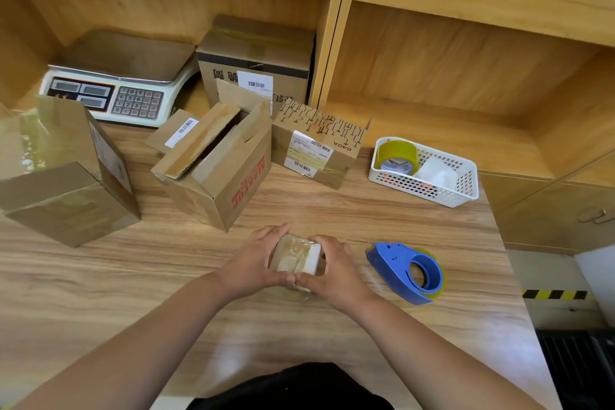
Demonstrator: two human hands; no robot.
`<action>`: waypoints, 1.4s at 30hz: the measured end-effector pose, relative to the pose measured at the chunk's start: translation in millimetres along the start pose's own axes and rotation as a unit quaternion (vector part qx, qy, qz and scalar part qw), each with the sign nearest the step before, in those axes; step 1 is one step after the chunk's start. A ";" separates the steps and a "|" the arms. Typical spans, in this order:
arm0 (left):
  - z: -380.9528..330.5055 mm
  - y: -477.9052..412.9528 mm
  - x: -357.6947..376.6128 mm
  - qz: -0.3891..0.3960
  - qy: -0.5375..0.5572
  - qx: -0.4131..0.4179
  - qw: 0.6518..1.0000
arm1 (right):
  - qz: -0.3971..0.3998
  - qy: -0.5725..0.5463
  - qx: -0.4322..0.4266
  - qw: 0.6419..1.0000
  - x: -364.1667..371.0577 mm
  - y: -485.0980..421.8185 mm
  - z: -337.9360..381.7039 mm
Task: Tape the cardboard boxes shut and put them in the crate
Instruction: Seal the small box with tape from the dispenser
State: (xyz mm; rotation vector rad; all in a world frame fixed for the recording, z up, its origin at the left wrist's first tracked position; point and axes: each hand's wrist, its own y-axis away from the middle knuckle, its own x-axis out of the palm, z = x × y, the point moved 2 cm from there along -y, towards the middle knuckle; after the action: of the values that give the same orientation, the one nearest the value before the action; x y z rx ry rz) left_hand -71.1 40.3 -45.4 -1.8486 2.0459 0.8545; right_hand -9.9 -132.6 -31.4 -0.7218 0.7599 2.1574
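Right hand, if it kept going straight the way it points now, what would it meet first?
The small taped box, which it grips together with the left hand. The right hand points forward and leftward, so past that probably the open box with red print, though depth is unclear.
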 end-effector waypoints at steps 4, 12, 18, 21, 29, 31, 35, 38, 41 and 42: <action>-3.2 -11.6 -5.7 -0.008 -0.002 0.002 1.000 | -0.015 -0.055 0.000 0.998 0.4 -10.3 -2.3; -0.1 -29.1 0.1 -0.102 0.008 -0.006 0.995 | -0.072 -0.097 -0.027 0.992 -0.1 -27.7 -4.7; -4.4 -32.8 3.3 -0.179 -0.012 0.002 0.984 | -0.087 0.048 -0.039 0.994 -3.6 -28.3 4.1; -3.6 -32.9 4.0 -0.185 -0.004 0.007 0.983 | -0.046 0.113 -0.047 0.991 -4.6 -23.3 8.4; -1.1 -32.7 5.8 -0.197 -0.013 0.027 0.980 | -0.024 0.177 -0.045 0.983 -6.0 -23.9 16.5; 0.6 -32.8 5.8 -0.199 -0.011 0.026 0.980 | -0.052 0.138 -0.045 0.988 -6.6 -29.4 17.0; 0.0 -31.0 4.1 -0.205 -0.022 0.029 0.978 | -0.078 0.141 -0.064 0.985 -8.6 -35.2 18.0; -3.6 -28.1 2.4 -0.199 -0.015 0.013 0.980 | -0.080 0.139 -0.052 0.986 -8.0 -33.3 20.1; -9.5 -23.7 1.8 -0.205 -0.033 -0.016 0.978 | -0.076 0.111 0.006 0.991 -4.1 -27.7 15.3; -10.8 -21.3 1.6 -0.208 -0.043 -0.044 0.976 | -0.073 0.091 0.043 0.992 -2.6 -25.2 11.3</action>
State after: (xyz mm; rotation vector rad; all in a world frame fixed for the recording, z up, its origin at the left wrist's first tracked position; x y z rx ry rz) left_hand -48.7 32.4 -43.1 -2.1359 1.5081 0.8962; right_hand 8.2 -111.7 -29.4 -0.9086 0.8601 1.9339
